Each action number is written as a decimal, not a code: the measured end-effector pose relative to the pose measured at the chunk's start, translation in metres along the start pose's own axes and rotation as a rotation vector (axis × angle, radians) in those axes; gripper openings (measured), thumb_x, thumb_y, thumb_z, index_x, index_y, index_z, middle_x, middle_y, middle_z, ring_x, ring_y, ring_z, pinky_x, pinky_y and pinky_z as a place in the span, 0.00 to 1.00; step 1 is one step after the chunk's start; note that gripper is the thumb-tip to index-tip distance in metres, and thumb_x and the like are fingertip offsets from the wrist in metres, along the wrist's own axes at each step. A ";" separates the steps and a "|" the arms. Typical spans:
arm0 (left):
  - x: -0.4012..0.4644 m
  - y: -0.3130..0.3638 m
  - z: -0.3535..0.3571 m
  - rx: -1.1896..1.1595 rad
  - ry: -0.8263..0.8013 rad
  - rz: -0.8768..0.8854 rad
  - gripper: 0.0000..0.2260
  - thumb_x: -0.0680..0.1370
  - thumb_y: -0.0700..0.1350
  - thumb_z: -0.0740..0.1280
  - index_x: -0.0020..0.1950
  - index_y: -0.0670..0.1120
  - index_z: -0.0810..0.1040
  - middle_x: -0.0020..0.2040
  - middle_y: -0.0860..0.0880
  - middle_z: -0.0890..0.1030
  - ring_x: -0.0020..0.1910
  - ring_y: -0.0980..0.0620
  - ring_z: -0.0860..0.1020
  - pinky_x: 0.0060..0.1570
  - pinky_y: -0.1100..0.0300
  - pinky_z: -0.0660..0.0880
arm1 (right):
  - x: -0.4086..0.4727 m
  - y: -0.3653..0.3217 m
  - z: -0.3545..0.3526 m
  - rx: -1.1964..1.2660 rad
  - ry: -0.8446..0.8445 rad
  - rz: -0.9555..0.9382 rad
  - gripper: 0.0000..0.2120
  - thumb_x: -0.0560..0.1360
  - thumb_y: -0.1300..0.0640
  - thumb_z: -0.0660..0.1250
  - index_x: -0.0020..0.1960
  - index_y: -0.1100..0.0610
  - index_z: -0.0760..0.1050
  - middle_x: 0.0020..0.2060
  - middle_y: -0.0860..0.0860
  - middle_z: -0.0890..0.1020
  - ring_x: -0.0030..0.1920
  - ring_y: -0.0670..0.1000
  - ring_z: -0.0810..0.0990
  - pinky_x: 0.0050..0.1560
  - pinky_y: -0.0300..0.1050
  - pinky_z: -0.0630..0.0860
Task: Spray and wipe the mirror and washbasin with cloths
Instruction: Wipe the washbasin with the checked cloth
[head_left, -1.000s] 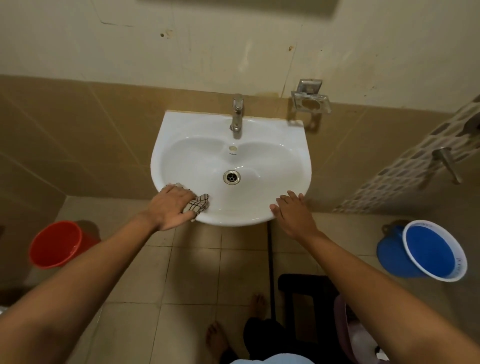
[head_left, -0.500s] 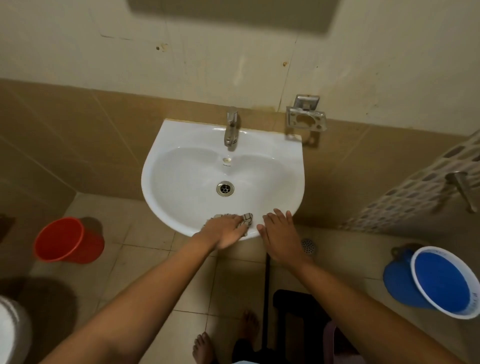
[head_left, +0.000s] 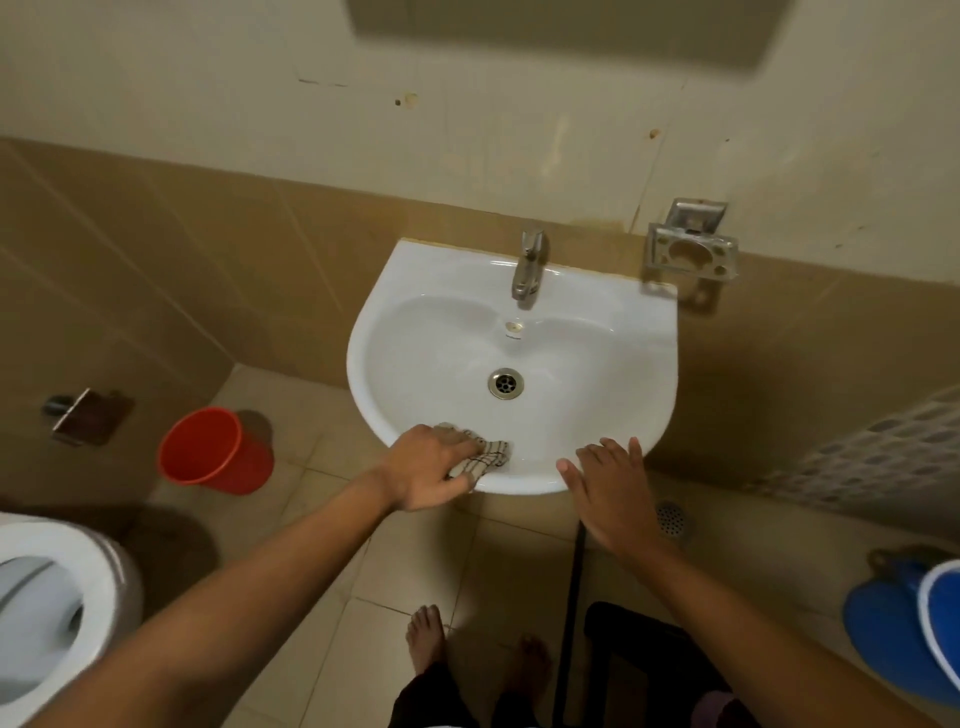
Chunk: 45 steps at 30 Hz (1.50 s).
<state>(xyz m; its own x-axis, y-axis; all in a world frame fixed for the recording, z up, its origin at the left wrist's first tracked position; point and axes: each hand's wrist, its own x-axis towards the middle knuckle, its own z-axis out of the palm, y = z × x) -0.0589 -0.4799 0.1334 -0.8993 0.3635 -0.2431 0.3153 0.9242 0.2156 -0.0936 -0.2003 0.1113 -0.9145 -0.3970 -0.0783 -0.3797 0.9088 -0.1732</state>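
Observation:
A white washbasin (head_left: 426, 332) hangs on the tiled wall, with a metal tap (head_left: 527, 270) at its back and a drain (head_left: 505, 383) in the bowl. My left hand (head_left: 428, 467) presses a checked cloth (head_left: 485, 457) onto the basin's front rim, left of centre. My right hand (head_left: 610, 488) lies flat with fingers spread on the front rim to the right, holding nothing. The mirror's lower edge (head_left: 561, 36) shows as a dark band at the top. No spray bottle is in view.
An orange bucket (head_left: 213, 452) stands on the floor left of the basin. A toilet (head_left: 52, 603) is at the lower left, a blue bucket (head_left: 914, 623) at the lower right. A metal holder (head_left: 691, 249) is fixed right of the tap. My bare feet (head_left: 431, 639) are below.
My left hand with the cloth slid right along the front rim, then back slightly left. The view shifted, bringing the toilet and more of the mirror into sight.

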 end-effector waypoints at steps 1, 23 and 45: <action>-0.007 -0.016 -0.004 0.036 0.001 0.009 0.25 0.76 0.60 0.52 0.66 0.51 0.76 0.60 0.50 0.80 0.59 0.47 0.77 0.55 0.53 0.72 | 0.001 -0.001 0.001 -0.006 -0.005 0.007 0.35 0.79 0.37 0.37 0.60 0.53 0.78 0.58 0.49 0.81 0.67 0.51 0.72 0.75 0.57 0.52; 0.069 -0.215 -0.069 0.485 -0.194 0.206 0.40 0.71 0.64 0.35 0.80 0.52 0.56 0.81 0.48 0.52 0.80 0.50 0.45 0.77 0.48 0.37 | 0.044 -0.015 0.003 -0.053 -0.008 0.180 0.43 0.76 0.31 0.34 0.52 0.57 0.80 0.52 0.52 0.83 0.59 0.53 0.77 0.73 0.55 0.58; 0.153 -0.183 -0.035 0.251 0.239 -0.182 0.53 0.69 0.61 0.71 0.79 0.39 0.42 0.80 0.39 0.50 0.80 0.40 0.50 0.74 0.39 0.39 | 0.070 0.003 -0.019 0.014 -0.041 0.268 0.38 0.78 0.35 0.40 0.70 0.60 0.71 0.69 0.57 0.73 0.72 0.55 0.67 0.75 0.55 0.58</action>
<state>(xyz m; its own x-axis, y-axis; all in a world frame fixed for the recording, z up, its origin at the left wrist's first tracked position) -0.2649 -0.5977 0.0899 -0.9833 0.1806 -0.0229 0.1816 0.9818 -0.0565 -0.1611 -0.2233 0.1236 -0.9755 -0.1473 -0.1633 -0.1222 0.9804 -0.1545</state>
